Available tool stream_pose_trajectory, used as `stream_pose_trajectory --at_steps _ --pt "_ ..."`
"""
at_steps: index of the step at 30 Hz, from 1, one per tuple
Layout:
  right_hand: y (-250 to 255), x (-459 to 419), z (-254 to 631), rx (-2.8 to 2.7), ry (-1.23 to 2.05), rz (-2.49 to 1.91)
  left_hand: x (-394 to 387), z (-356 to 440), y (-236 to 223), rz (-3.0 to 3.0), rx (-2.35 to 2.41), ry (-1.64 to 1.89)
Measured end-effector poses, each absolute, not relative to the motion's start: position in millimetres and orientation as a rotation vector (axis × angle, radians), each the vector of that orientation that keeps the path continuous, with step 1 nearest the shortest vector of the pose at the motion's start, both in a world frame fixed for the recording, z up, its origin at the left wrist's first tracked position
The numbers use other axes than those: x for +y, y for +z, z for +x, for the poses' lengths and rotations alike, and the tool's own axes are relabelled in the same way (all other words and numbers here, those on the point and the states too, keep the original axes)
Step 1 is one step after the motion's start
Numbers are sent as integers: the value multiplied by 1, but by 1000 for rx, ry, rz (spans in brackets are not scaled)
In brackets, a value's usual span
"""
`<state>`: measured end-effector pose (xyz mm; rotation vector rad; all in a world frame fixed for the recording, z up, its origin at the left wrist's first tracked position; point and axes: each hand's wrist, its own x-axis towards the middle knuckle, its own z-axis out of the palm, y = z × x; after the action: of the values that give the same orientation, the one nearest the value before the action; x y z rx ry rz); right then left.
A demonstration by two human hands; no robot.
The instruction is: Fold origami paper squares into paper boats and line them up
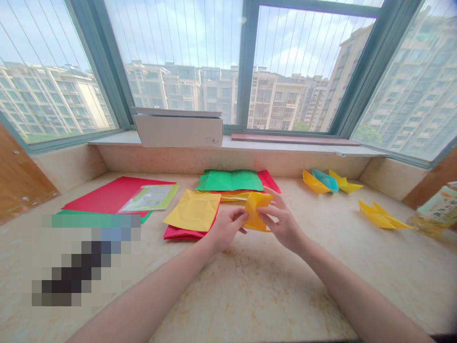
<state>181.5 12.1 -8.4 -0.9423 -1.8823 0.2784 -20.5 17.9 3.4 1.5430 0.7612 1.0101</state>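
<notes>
A: What are the hands on?

B: Both grip a folded yellow paper [255,212] in the air above the marble counter [250,295]. The left hand [225,229] pinches its left side, the right hand [282,224] its right.

A: What's nearest?

B: At 10 o'clock, just beside the left hand, a creased yellow sheet [193,210] lies on a crumpled pink sheet [180,232]. At 12 o'clock, a green sheet [230,180] rests on a red sheet [268,181], close behind the fold.

A: Where's the room to move?

B: Mostly at 6 o'clock, where the marble runs under both forearms. At 3 o'clock it stretches to a yellow paper boat [380,215], well apart from the right hand.

A: And farther out?

B: At 2 o'clock, 3 paper boats [324,181] touch in a row: yellow, teal, yellow. At 9 o'clock, a pale green printed sheet [150,198] overlaps a large red sheet [114,195]. Beyond the counter's back edge at 12 o'clock, a white cardboard box [177,129] sits on the window sill [285,144].
</notes>
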Motion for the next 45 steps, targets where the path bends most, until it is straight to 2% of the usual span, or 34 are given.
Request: stream_pose_trajectory --at_steps 19,27,38,45 --pt "-10 8 176 -1921 138 -892 14 -20 0 1664 807 902" --pt "-6 8 177 -1956 118 -902 16 -19 1 1627 805 977" --pt "0 5 175 -1917 184 -895 16 -19 6 1454 844 1110" --pt "-5 9 178 -1920 209 -896 12 -18 9 1410 721 1001"
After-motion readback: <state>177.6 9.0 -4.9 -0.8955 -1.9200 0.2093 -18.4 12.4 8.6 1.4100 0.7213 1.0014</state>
